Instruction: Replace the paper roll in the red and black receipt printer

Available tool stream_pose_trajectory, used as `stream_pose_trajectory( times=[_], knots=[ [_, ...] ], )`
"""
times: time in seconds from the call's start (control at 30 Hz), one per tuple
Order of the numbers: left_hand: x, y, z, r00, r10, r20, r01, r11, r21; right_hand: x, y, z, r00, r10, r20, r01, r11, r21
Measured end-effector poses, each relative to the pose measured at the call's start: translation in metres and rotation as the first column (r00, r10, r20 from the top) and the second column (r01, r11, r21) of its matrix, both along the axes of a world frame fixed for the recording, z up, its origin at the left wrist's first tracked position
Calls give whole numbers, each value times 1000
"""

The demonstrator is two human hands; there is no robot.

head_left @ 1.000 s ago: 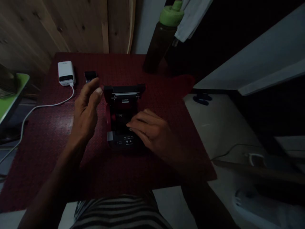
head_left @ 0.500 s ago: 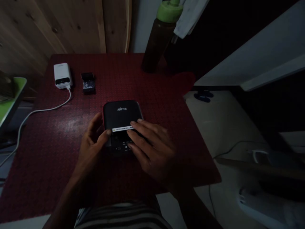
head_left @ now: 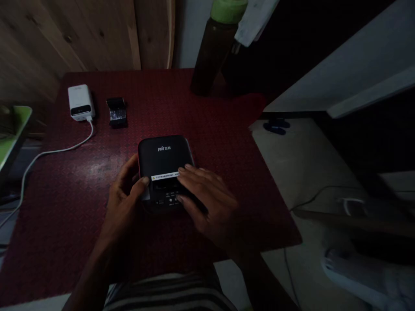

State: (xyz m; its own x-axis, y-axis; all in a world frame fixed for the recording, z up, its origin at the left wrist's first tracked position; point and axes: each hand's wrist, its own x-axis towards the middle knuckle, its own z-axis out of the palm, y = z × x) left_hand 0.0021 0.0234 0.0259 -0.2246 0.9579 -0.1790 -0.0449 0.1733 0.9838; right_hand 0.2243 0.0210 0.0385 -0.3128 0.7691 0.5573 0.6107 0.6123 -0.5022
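Black rounded box (head_left: pixel 164 160), left hand (head_left: pixel 123 198) pinching its side, right hand (head_left: pixel 212 201) atop, fingers together (thumb apart), textured tabletop (head_left: pixel 217 134)

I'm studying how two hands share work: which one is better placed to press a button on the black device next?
Probably the right hand: its thumb is right beside the panel markings, while the left hand holds the black device at its left side.

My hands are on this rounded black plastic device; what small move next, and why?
Perhaps ease your right hand back: the black lid looks closed, and your fingers cover one end of the white warning strip, beside the white-printed control panel.
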Motion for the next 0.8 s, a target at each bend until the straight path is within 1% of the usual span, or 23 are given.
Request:
stream_pose_trajectory(
  times=[0.07,0.13,0.23,0.33,0.47,0.67,0.8],
  knots=[
    [0,-8,0,998,-6,60,6,1000,-2,5,-6,-5,995,-47,-83,44,998,-43],
    [-2,-17,-1,994,-23,103,23,1000,-3,10,-16,-12,981,-133,-144,118,987,-112],
    [-3,-27,-1,994,-32,104,35,999,-22,12,-31,-24,954,-234,-189,186,953,-241],
    [-2,-28,0,996,-8,84,13,999,-53,8,-42,-34,938,-274,-211,194,922,-334],
    [2,-27,3,998,41,43,-37,996,-86,2,-44,-38,941,-267,-209,194,929,-315],
    [7,-26,5,995,45,94,-37,995,-93,4,-41,-33,946,-260,-192,194,933,-304],
    [11,-25,8,996,62,70,-56,994,-92,4,-42,-34,937,-286,-201,213,924,-318]
  ],
)
